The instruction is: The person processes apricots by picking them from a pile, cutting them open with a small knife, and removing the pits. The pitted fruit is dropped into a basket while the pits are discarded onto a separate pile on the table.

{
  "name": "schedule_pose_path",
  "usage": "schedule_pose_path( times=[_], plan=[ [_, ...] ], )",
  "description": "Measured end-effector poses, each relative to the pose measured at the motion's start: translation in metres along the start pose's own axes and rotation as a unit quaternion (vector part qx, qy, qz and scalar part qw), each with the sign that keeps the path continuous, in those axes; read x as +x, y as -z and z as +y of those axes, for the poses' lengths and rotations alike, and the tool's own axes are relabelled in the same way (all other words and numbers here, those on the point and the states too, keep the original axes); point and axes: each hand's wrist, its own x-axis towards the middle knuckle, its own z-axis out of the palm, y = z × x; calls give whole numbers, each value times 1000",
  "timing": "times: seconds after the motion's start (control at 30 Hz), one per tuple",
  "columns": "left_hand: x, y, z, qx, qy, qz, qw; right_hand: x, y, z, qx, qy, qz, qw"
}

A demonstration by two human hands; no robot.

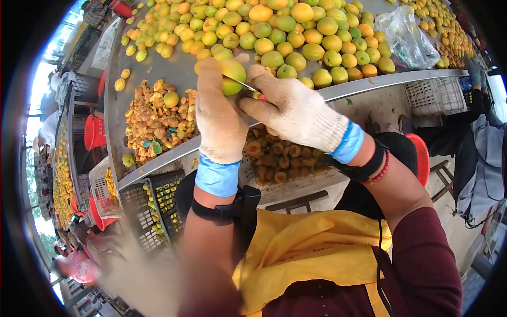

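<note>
Left of the metal table (158, 70) hangs or stands a red bucket (95, 132); on the table lie a heap of cut pieces (153, 119) at near left, whole fruit (313, 52) along the far side and a see-through bag (406, 37) at right; below its near edge sit a black crate (146, 216), halved fruit (285, 158) and a white crate (435, 98); grey metal shows on the table between heap and whole fruit; its raised rim passes beneath both wrists; one left hand (219, 121), gloved, grips one green-yellow fruit (231, 77) above the table's near edge; one right hand (303, 108), gloved, has its fingers closed on one knife (249, 86), blade against that fruit; one heap, one bag; whole fruit too many to count.
</note>
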Motion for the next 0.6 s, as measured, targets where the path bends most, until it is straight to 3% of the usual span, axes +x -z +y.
schedule_pose_path(
  times=[0.03,0.07,0.13,0.17,0.2,0.27,0.3,0.33,0.4,0.53,0.6],
  plan=[
    [1,2,-1,72,-42,45,995,-2,3,5,-24,57,7,998],
    [4,11,1,72,-45,49,995,-5,19,0,-42,-12,-45,998],
    [15,32,7,23,-36,76,996,-8,46,-14,4,-30,-21,999],
    [8,28,15,55,-53,50,996,-8,56,-32,182,-243,-1,953],
    [3,25,17,54,-53,49,996,-5,53,-28,181,-243,-1,953],
    [-6,17,12,107,-26,-39,993,2,45,-21,156,-51,72,984],
    [-10,10,5,241,-107,-81,961,0,45,-22,236,-63,8,970],
    [-14,7,5,241,-101,-83,962,3,43,-22,142,-29,-5,989],
    [-21,1,15,217,44,-122,968,9,28,1,68,69,30,995],
    [-30,-1,20,179,62,-117,975,14,19,9,106,138,53,983],
    [-33,-7,18,160,73,-97,980,5,34,-14,223,-101,-95,965]
  ],
)
